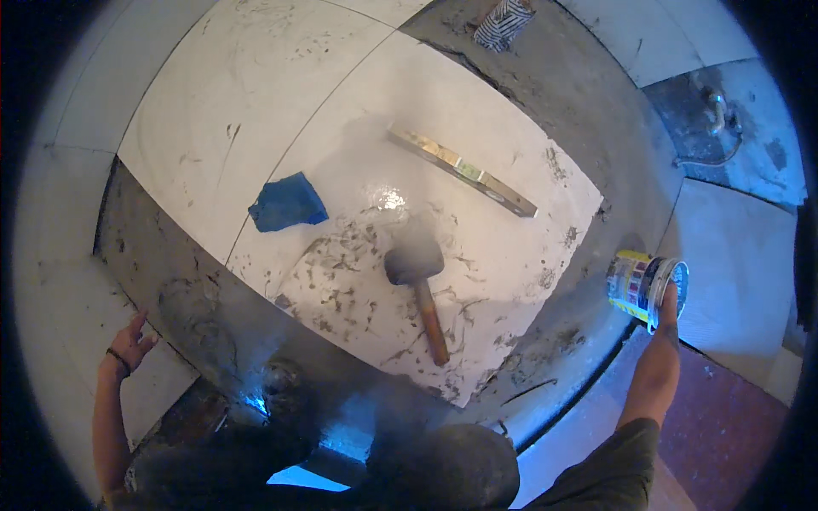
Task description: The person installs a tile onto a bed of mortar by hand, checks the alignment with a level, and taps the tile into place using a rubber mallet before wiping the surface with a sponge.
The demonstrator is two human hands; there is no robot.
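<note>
My right hand (670,308) grips the rim of a small plastic bucket (632,285) with a yellow, printed label, tilted at the right beside the wall. At the left, my left hand (130,344) is empty with its fingers apart, in front of the pale wall tiles; a dark band circles its wrist. Between my hands lies a rubber mallet (432,324) with a black head and wooden handle, on a smeared, pale floor tile (503,255). Farther back on that tile rests a spirit level (464,170). A blue sponge or cloth piece (288,203) lies near the tile joint.
Rough grey mortar (588,94) borders the laid tiles. A striped packet (503,25) lies on it at the far end. Metal pipe fittings (718,115) protrude from the right wall. My knees are at the bottom, and a reddish surface (716,426) is at the lower right.
</note>
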